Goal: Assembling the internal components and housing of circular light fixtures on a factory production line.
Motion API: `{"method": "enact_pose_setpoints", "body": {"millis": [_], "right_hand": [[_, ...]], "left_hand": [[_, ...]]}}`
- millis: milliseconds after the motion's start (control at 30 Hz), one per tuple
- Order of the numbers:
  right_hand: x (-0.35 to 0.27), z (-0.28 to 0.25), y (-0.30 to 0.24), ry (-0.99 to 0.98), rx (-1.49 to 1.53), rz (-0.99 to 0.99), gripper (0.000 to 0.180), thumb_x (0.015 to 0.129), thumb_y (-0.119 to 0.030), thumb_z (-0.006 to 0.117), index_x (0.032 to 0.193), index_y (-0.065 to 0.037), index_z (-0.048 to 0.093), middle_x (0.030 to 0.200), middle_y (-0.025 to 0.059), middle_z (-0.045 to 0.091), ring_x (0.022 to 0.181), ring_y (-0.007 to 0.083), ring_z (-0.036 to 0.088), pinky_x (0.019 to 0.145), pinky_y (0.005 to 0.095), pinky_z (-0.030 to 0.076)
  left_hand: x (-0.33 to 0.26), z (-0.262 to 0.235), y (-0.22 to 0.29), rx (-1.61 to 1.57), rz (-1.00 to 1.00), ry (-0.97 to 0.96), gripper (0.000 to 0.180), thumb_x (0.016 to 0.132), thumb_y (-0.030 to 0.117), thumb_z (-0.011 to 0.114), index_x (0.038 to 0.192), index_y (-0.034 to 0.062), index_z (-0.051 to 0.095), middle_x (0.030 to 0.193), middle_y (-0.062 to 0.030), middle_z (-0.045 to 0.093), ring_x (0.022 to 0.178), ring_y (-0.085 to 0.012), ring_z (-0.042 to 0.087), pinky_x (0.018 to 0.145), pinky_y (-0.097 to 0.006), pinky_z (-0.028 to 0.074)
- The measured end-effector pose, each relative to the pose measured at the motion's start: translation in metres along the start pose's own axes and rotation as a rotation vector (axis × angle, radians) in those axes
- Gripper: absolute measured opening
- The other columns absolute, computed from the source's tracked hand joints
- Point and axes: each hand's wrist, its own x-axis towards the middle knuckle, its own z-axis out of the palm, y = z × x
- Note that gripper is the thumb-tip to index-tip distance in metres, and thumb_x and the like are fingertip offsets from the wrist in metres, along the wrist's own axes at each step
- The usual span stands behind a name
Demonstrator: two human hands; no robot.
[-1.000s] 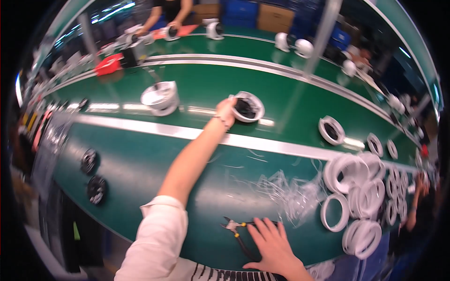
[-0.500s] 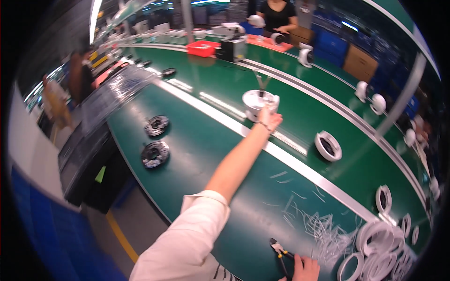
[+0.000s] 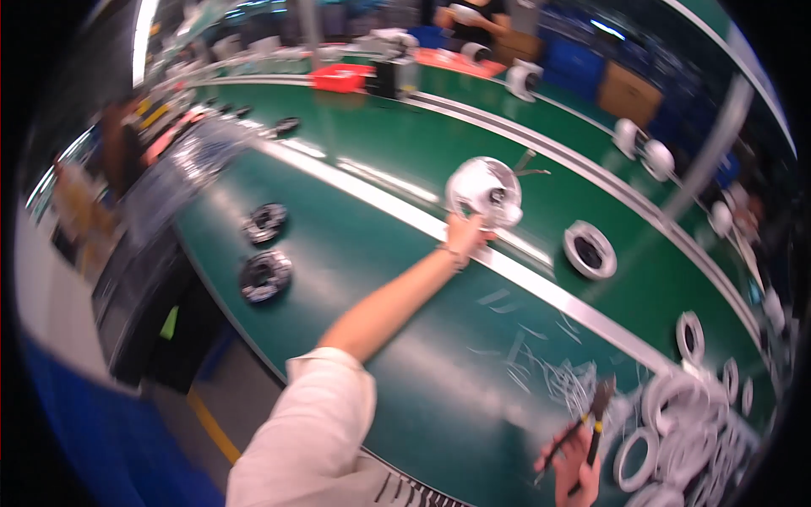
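Note:
My left hand [image 3: 466,234] reaches forward over the white rail and grips a white round housing [image 3: 478,188] by its near edge. The housing is tipped so its open inner side shows, and loose wires [image 3: 534,165] stick out on its right. Low on the right, my right hand [image 3: 578,466] is closed around the handles of a pair of cutting pliers [image 3: 601,400], jaws pointing up. Thin clear plastic strips [image 3: 562,382] lie just beyond the pliers. To the hand's right is a heap of white rings [image 3: 635,459].
Two dark round parts [image 3: 265,276] rest on the table's left. A white ring with a dark centre [image 3: 590,250] sits on the green belt beyond the rail [image 3: 372,186]. Further back are a red tray [image 3: 340,79] and a person [image 3: 473,21] at the far line.
The white housing, upright on the belt before, is now tilted in my left hand. My right hand has picked up the cutting pliers from the table and raised them. The view has shifted slightly.

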Motion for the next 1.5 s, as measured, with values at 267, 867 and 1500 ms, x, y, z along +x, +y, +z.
{"method": "enact_pose_setpoints", "body": {"millis": [267,867,1500], "right_hand": [[0.063,0.026,-0.005,-0.279,0.238,-0.029,0.071,0.078,-0.046,0.043,0.125,0.004,0.027,0.116,0.0218,0.042,0.095,0.0254,0.048,0.073,0.0395,0.044],[0.074,0.009,0.002,-0.264,0.424,0.054,0.060,0.087,-0.046,0.027,0.123,0.002,0.032,0.109,0.0172,0.046,0.089,0.0242,0.051,0.068,0.0370,0.047],[0.066,0.001,0.013,-0.369,0.716,-0.018,0.059,0.088,-0.044,0.028,0.124,0.002,0.031,0.094,0.0147,0.045,0.067,0.0218,0.049,0.047,0.0292,0.044]], "left_hand": [[-0.122,0.031,0.046,0.038,-0.382,-0.576,0.031,0.078,0.006,0.036,0.106,-0.0052,0.045,0.092,-0.0164,0.058,0.077,-0.0220,0.061,0.064,-0.028,0.052],[-0.162,0.040,0.029,0.244,-0.243,-0.684,0.044,0.075,-0.005,0.040,0.118,-0.0011,0.033,0.109,-0.0123,0.049,0.093,-0.0222,0.055,0.067,-0.030,0.055],[-0.149,0.042,0.018,0.179,-0.280,-0.532,0.043,0.075,-0.008,0.038,0.117,-0.0007,0.033,0.112,-0.0142,0.046,0.096,-0.0242,0.054,0.069,-0.032,0.055]]}}
